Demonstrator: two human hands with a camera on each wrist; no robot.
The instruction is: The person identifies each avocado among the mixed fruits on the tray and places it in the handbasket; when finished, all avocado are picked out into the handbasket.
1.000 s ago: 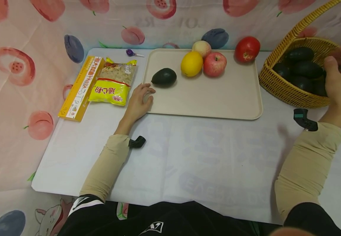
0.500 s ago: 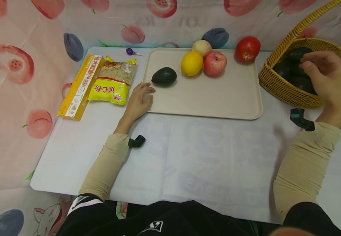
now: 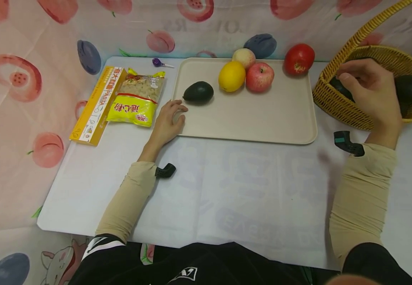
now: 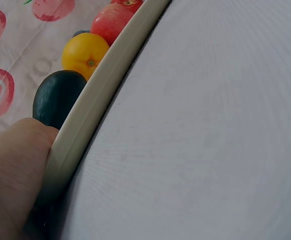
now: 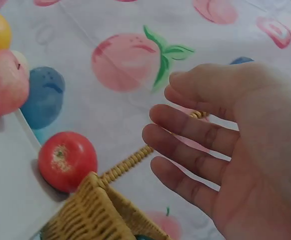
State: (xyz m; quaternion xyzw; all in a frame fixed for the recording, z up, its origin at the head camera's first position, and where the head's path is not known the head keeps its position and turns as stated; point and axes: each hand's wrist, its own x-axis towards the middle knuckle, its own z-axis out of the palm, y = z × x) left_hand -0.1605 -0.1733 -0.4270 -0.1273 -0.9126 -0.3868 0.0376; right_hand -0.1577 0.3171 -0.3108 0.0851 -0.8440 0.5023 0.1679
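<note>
My left hand [image 3: 168, 120] rests at the left rim of a beige tray [image 3: 262, 126], fingers relaxed over the edge. Just beyond its fingertips lies a dark green avocado [image 3: 198, 93], also visible past the rim in the left wrist view. My right hand [image 3: 373, 93] hovers above a wicker basket [image 3: 337, 111] holding several dark avocados [image 3: 411, 89], and hides part of them. The right wrist view shows that hand [image 5: 255, 135] with loosely bent, spread fingers and nothing between them.
On the tray sit a yellow citrus fruit [image 3: 232, 76], a pink-red apple [image 3: 259, 78], a pale peach-like fruit [image 3: 244, 58] and a round red fruit [image 3: 299, 59]. A yellow pasta box [image 3: 98, 106], a pasta bag [image 3: 136, 99] and a purple lollipop [image 3: 157, 63] lie left. The basket's handle [image 3: 362, 33] arches high.
My right hand has moved left across the basket, uncovering avocados at its right side and covering others at left. The left hand and the fruit on the tray have stayed put.
</note>
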